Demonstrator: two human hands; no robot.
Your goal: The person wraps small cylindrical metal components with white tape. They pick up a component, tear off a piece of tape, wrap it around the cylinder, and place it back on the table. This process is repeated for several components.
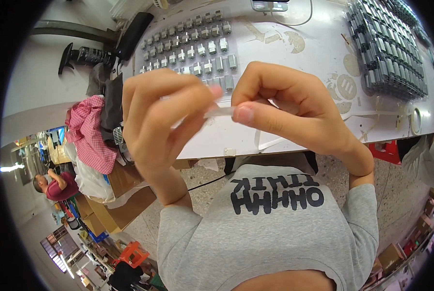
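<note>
Above the front part of the white table, a thin whitish strip [220, 112] spans the gap between my two hands. My right hand [294, 109] pinches its end between thumb and forefinger. Motion smears my left hand [161, 114]; its fingers curl around the strip's other end, and the exact grip is blurred. Just beyond them lies a clear plastic tray [212, 68] with rows of small white-and-grey parts, several with thin shafts on top. My left hand hides its near left corner.
Stacked clear trays [389, 53] of similar parts stand at the right. A tape roll [415, 121] lies near the right table edge. A device with a cable [270, 6] sits at the back. Checkered cloth [88, 128] and cardboard boxes [115, 208] are at left; people are on both sides.
</note>
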